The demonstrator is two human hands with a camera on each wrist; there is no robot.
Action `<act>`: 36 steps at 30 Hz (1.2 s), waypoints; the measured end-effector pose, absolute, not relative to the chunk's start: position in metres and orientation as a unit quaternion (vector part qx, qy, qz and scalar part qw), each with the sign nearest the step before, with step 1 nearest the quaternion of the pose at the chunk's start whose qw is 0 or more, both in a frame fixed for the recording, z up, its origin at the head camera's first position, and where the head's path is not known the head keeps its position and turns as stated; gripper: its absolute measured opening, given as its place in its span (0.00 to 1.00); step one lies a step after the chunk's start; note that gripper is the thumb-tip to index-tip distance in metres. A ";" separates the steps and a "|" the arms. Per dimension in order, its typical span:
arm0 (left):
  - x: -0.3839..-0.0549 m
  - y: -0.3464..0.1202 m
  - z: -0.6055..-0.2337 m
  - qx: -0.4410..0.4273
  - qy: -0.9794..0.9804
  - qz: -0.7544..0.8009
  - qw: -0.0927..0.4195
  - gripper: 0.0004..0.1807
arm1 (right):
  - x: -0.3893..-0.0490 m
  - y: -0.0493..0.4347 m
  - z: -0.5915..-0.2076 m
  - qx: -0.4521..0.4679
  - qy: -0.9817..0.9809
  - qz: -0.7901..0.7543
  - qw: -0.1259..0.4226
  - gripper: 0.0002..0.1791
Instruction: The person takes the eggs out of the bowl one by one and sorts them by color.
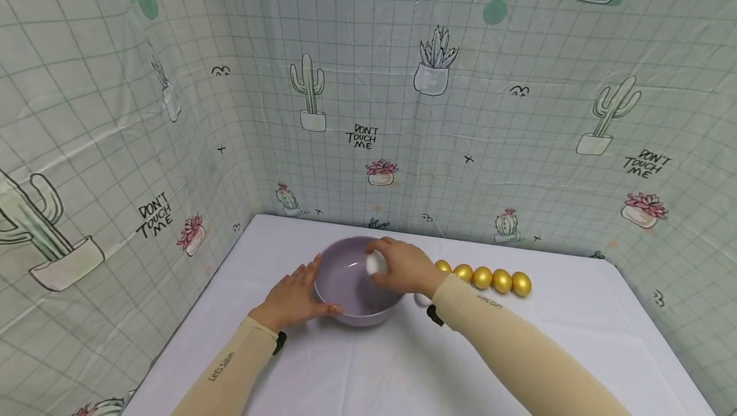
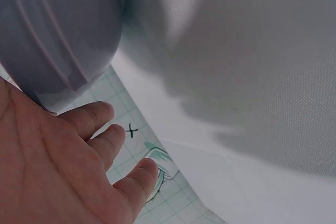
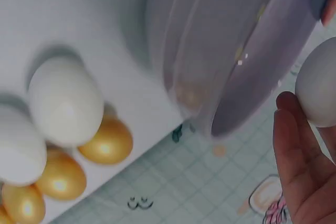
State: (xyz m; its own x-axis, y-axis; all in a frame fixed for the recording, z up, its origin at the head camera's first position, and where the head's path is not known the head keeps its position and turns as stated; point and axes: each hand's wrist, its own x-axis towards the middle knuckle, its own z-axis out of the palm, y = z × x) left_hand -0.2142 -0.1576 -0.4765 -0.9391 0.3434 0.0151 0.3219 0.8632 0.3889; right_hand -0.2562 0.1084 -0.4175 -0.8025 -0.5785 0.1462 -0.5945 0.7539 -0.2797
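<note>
A lavender bowl (image 1: 345, 275) stands upright on the white-covered table, its inside visible in the head view. My left hand (image 1: 293, 296) rests against the bowl's left side, thumb and fingers spread along the wall near the rim. In the left wrist view, several fingers (image 2: 107, 142) of that hand extend past the bowl's outer wall (image 2: 68, 35). Over the bowl's right part, my right hand (image 1: 405, 265) holds a white egg (image 1: 376, 264) between thumb and fingers. The same egg (image 3: 319, 85) shows at the right edge of the right wrist view, above the rim.
Several golden eggs (image 1: 482, 278) form a row right of the bowl. Two more white eggs (image 3: 65, 100) lie beside them, mostly hidden by the right forearm in the head view. A patterned cloth (image 1: 391, 115) hangs behind and beside the table (image 1: 368, 377).
</note>
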 end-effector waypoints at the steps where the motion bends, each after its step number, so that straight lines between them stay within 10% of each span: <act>1: -0.214 -0.158 -0.477 0.172 0.964 0.200 0.027 0.69 | -0.255 0.114 -0.414 0.314 -0.936 0.158 0.028 0.25; 36: -0.216 -0.157 -0.478 0.165 0.964 0.204 0.031 0.70 | -0.222 0.269 -0.430 0.234 -0.956 0.162 0.071 0.23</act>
State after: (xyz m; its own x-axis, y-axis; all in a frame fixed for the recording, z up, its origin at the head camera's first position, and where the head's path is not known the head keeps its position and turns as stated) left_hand -0.2159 -0.1575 -0.4784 -0.9434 0.3317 0.0081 0.3065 0.8619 0.4040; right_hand -0.2224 0.2687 -0.4304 -0.8807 -0.4239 0.2114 -0.4699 0.8384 -0.2762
